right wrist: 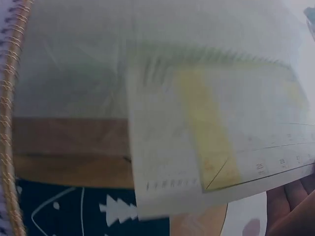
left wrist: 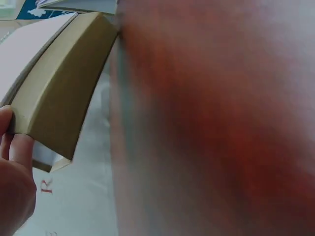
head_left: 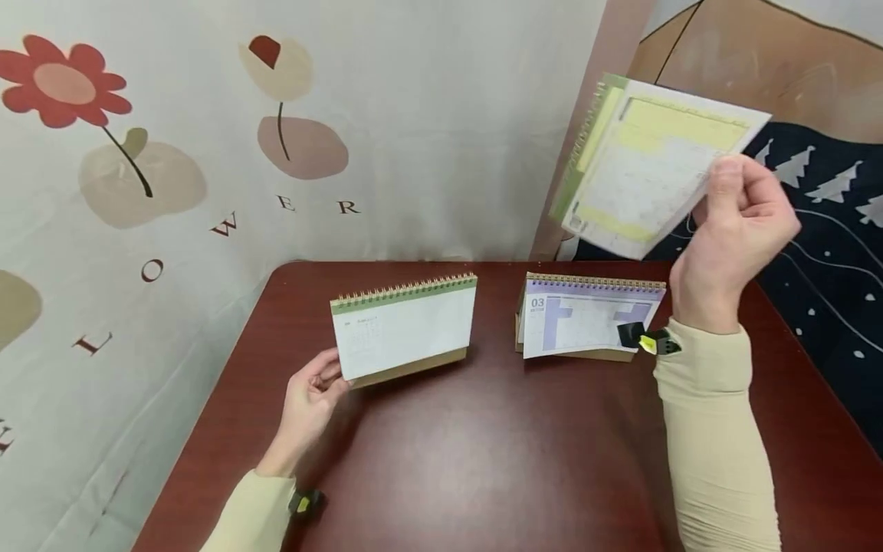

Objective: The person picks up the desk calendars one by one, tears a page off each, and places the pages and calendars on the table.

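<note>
On the curtain (head_left: pixel 207 153) behind the desk (head_left: pixel 483 460), scattered letters spell "FLOWER". The left hand (head_left: pixel 310 402) pinches the lower left corner of the green-topped calendar (head_left: pixel 403 328), standing mid-desk. Toward the desk's back right edge stands the purple calendar (head_left: pixel 586 318), marked "03". The right hand (head_left: pixel 738 230) grips a yellow calendar (head_left: pixel 648 165) in the air above it.

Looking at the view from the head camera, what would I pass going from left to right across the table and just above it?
Left hand → green-topped desk calendar, gripped at its corner → purple-topped desk calendar → right hand, raised above the table, holding a third, yellow-and-green calendar.
</note>
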### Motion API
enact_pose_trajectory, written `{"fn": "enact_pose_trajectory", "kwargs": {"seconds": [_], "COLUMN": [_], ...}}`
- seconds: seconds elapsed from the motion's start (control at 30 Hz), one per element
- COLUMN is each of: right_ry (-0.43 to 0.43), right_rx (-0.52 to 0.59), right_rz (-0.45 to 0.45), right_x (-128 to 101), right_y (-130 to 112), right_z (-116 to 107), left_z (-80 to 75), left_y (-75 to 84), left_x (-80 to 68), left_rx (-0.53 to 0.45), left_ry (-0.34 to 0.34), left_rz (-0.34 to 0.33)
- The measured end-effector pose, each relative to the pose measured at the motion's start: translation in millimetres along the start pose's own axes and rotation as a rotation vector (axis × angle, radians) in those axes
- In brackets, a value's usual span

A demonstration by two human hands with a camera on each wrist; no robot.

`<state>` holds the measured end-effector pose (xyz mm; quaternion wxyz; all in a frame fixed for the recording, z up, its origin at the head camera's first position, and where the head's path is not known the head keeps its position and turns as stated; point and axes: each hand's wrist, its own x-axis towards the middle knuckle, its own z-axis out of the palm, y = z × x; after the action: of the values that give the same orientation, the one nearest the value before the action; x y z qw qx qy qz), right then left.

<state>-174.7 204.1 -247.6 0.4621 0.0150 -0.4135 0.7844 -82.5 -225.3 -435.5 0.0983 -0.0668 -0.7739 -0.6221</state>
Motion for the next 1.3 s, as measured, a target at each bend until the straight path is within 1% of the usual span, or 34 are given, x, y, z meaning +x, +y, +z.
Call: {"fn": "enact_pose_trajectory", "kwargs": {"seconds": [0.1, 0.17, 0.3, 0.37, 0.47, 0.7, 0.8, 0.93, 1.07, 1.3], "right_ry": [-0.056, -0.092, -0.153, -0.183, -0.208, -0.261, -0.288, -0.325, -0.358, -0.420], "right_rx": [-0.032, -0.067, -0.189, -0.258, -0.334, -0.384, -0.426, -0.487, -0.529, -0.555], "right_rz": [0.007, -0.009, -0.105, -0.157, -0.195, -0.182, -0.187, -0.204, -0.204, -0.179], "right_x": [-6.0, -11.4, -21.3, -27.1, -35.5, -55.2, -61.7, -68.7, -74.9, -85.7], "right_y": [-4.7, -5.4, -7.3, -8.1, -10.4, -15.1, -17.7, -20.4, -24.3, -28.0], "right_z": [-1.6, -6.2, -18.7, -22.6, -27.3, -36.5, -40.3, -44.3, -48.3, -55.9], "left_z": [5.3, 9.5, 14.9, 14.6, 15.1, 19.2, 20.9, 21.7, 22.5, 24.2], "left_y": [2.6, 3.3, 2.6, 2.4, 2.2, -1.0, -2.0, -2.8, -3.4, -5.4], "left_x": [7.0, 11.9, 21.0, 25.1, 31.0, 40.4, 43.2, 45.7, 49.1, 56.4], "left_rx": [-0.021, -0.053, -0.121, -0.145, -0.181, -0.208, -0.216, -0.218, -0.239, -0.268], "left_ry": [-0.012, -0.012, 0.027, 0.052, 0.057, 0.039, 0.037, 0.047, 0.053, 0.030], "left_rz": [0.002, 0.004, -0.008, -0.013, -0.016, -0.029, -0.034, -0.047, -0.050, -0.036]}}
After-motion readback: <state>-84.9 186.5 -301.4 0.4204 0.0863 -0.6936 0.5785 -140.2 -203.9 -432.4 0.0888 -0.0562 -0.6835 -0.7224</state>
